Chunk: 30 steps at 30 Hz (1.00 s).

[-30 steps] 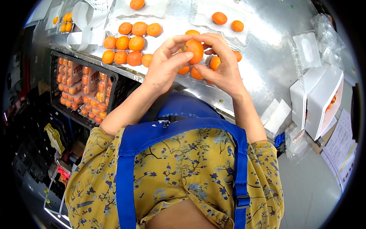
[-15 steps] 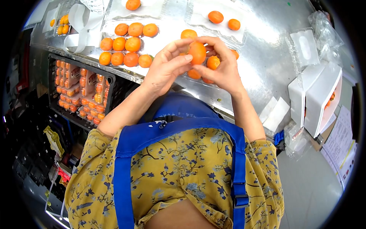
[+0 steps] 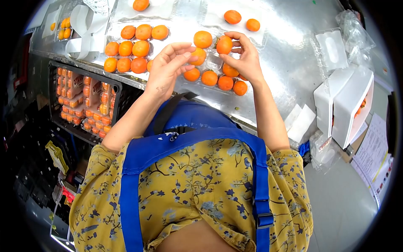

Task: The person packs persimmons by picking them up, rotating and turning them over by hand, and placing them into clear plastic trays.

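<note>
My right hand (image 3: pixel 245 56) grips a mandarin (image 3: pixel 224 45) between thumb and fingertips, above the upper right of a clear plastic tray (image 3: pixel 215 64). My left hand (image 3: pixel 167 69) is open, its fingers apart and holding nothing, just left of another mandarin (image 3: pixel 198 56) in that tray. Several mandarins sit in the tray in rows, including one at the top (image 3: pixel 202 39) and one at the lower right corner (image 3: pixel 239 88). Part of the tray's right side is hidden by my right hand.
Left on the metal table stands another clear tray of mandarins (image 3: pixel 125 48). Behind are two lined trays, one holding two mandarins (image 3: pixel 232 17). A black crate (image 3: pixel 119 86) of packed fruit stands below left. White foam boxes (image 3: pixel 342 98) and plastic bags (image 3: pixel 354 35) lie right.
My hands have moved apart: the left has let go and drawn left, while the right has carried the mandarin slightly right and away from me. The view has shifted slightly.
</note>
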### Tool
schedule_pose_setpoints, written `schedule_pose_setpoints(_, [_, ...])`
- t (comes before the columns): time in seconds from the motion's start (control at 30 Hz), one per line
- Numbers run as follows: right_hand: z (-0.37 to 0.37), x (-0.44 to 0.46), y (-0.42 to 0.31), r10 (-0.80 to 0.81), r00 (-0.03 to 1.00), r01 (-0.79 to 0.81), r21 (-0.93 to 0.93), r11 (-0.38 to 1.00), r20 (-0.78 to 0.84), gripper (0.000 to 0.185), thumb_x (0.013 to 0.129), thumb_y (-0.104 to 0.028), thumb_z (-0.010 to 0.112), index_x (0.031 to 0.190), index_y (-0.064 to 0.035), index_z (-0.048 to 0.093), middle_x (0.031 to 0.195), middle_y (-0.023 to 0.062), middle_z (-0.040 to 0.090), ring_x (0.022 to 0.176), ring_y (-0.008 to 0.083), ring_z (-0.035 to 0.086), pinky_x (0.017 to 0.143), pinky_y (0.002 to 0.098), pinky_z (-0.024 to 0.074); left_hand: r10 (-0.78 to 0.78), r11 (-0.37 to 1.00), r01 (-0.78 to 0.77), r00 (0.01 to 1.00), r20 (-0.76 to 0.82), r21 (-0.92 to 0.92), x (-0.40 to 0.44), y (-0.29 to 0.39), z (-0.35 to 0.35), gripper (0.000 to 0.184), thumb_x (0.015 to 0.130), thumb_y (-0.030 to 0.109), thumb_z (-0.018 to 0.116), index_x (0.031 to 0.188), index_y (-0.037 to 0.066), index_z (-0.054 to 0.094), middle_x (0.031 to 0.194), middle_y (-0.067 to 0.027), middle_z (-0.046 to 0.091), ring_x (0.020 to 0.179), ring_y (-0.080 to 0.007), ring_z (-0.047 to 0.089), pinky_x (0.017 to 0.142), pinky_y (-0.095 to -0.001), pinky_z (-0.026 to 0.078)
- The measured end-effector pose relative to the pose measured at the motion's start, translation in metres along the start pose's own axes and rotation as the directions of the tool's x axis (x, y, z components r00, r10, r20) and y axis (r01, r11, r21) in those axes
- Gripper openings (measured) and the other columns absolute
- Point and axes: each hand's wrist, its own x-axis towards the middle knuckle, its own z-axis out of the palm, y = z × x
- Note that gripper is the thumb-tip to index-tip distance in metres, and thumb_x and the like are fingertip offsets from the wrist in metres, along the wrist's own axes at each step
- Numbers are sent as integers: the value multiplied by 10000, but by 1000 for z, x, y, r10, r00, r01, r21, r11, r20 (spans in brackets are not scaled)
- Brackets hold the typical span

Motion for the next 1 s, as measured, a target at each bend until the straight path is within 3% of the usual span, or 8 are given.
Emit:
schedule_pose_setpoints(0.03, [0, 0, 0, 0, 1000, -2, 87, 996, 22, 526, 690, -56, 750, 1183, -51, 568, 1132, 57, 594, 960, 131, 584, 829, 278, 488, -2, 1000, 2, 1000, -3, 4, 0, 0, 0, 296, 925, 137, 580, 1206, 48, 555, 1173, -96, 608, 1037, -186, 605, 864, -313, 492])
schedule_pose_setpoints(0.13, [-6, 2, 2, -34, 995, 26, 80, 996, 92, 521, 705, -44, 731, 1198, -68, 564, 1157, 42, 588, 1004, 136, 576, 857, 303, 489, -6, 1000, 6, 1000, -8, 13, 0, 1, 1, 291, 925, 135, 579, 1202, 48, 558, 1171, -95, 610, 1032, -181, 605, 863, -313, 491])
schedule_pose_setpoints(0.23, [-12, 7, 1, -62, 992, 80, -157, 984, 114, 504, 696, -44, 722, 1175, -90, 575, 1137, 39, 598, 1014, 190, 581, 874, 325, 481, -5, 1000, 5, 1000, -8, 24, 1, 2, 1, 290, 926, 135, 577, 1202, 49, 558, 1173, -94, 610, 1029, -177, 605, 861, -312, 489])
schedule_pose_setpoints(0.33, [-12, 15, 0, -213, 954, 292, -486, 824, 213, 490, 669, -33, 708, 1138, -104, 583, 1099, 55, 592, 1010, 262, 566, 873, 343, 473, -6, 999, 6, 1000, -9, 37, 2, 1, 1, 290, 925, 135, 576, 1202, 50, 559, 1171, -92, 611, 1024, -172, 604, 858, -311, 487])
schedule_pose_setpoints(0.43, [-5, 21, 4, -196, 946, 314, -582, 750, 257, 459, 650, -13, 691, 1088, -99, 584, 1055, 73, 574, 1001, 306, 542, 856, 361, 469, -4, 999, 5, 1000, -7, 43, 2, 1, 1, 288, 925, 135, 576, 1200, 50, 560, 1169, -91, 613, 1022, -169, 604, 858, -310, 484])
schedule_pose_setpoints(0.73, [3, 33, 8, -74, 933, 297, -641, 708, 351, 472, 652, 1, 690, 1098, -74, 556, 1087, 100, 530, 1048, 306, 524, 890, 383, 464, -11, 999, 11, 1000, -7, 41, 2, 1, 1, 278, 927, 137, 573, 1191, 51, 564, 1165, -86, 614, 1017, -165, 603, 860, -310, 482])
schedule_pose_setpoints(1.0, [4, 29, 15, -86, 966, 219, -591, 776, 245, 427, 691, -128, 717, 1093, -65, 587, 1070, 124, 544, 1039, 327, 522, 915, 393, 445, -21, 999, 21, 1000, 0, 41, 3, 0, 1, 281, 925, 138, 577, 1191, 48, 564, 1160, -88, 615, 1015, -167, 601, 856, -308, 483])
